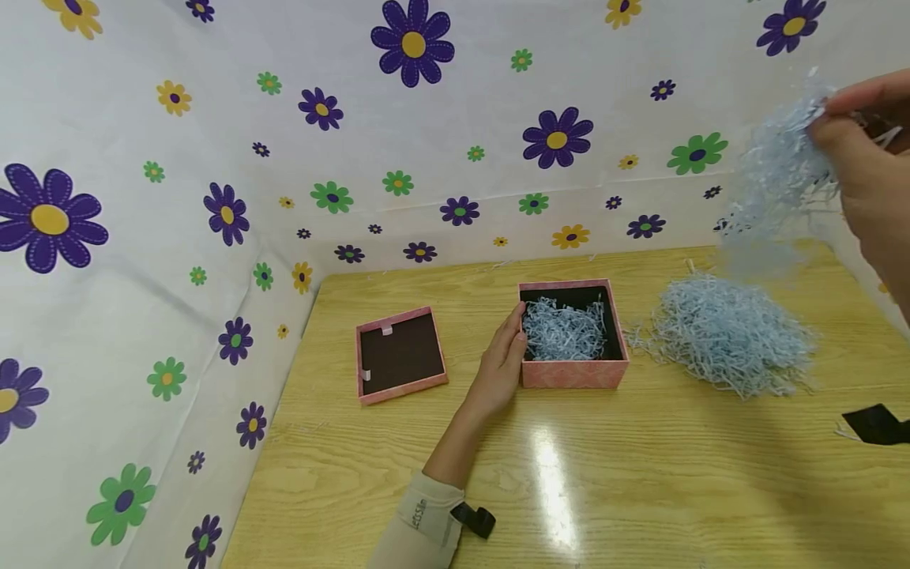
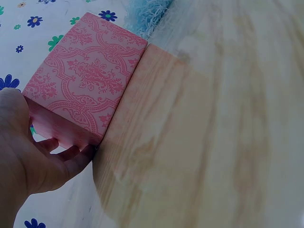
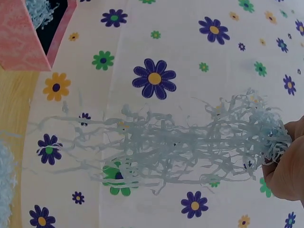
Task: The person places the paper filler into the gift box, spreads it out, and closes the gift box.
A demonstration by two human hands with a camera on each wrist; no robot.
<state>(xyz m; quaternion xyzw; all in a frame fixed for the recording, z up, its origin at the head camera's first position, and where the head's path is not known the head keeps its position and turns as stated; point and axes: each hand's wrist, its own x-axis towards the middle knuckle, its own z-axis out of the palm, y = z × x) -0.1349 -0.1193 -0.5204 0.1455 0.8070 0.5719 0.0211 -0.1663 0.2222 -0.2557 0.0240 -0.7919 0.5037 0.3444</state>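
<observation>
i see the left hand [image 1: 502, 363] resting, fingers extended, against the left of the box [image 1: 574, 374], the right hand [image 1: 870, 150] pinching shreds [image 1: 789, 150] high to its right; some could drop outside, since only the top is gripped.

Place: booth-like tabletop work nook; home or workshop, undetermined. Evidence: 1 yellowish wood-grain counter [image 1: 661, 490]; white sheeting [image 1: 441, 114] printed with purple, green and yellow flowers [image 1: 558, 139], hung behind and at 2 sides.
</observation>
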